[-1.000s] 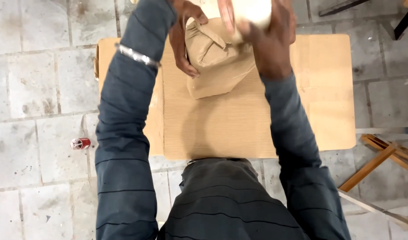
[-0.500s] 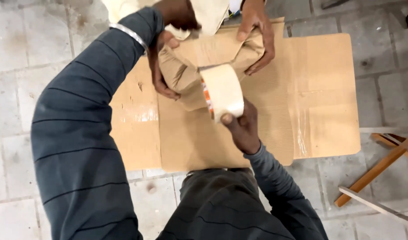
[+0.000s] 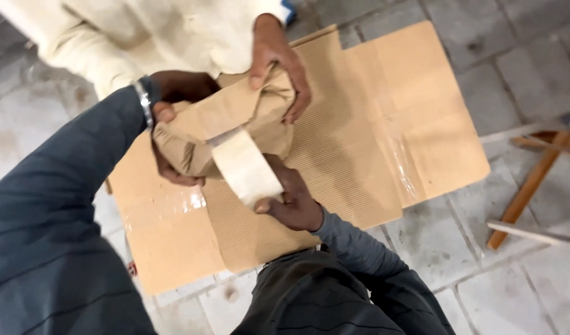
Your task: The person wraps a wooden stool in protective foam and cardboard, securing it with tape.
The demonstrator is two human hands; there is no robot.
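1. We are gripping the left end of the parcel (image 3: pixel 226 127) with our left hand (image 3: pixel 173 133), fingers curled under it and thumb on top.
2. We are holding the tape roll (image 3: pixel 246 169) in our closed right hand (image 3: pixel 292 201), its strip running up onto the parcel's near face.
3. The parcel is sitting over the middle of the cardboard (image 3: pixel 390 124), just far of the roll.
4. Another person's hand (image 3: pixel 278 65) is pressing down on the parcel's far right end, fingers wrapping over its edge.
5. The cardboard is lying flat on the paved floor (image 3: pixel 533 56); its right half is giving us bare room, and its right edge is ending well short of the wooden sticks (image 3: pixel 527 192).
6. Far left, the person's cream sleeve (image 3: pixel 130 37) is crowding close to our left wrist.
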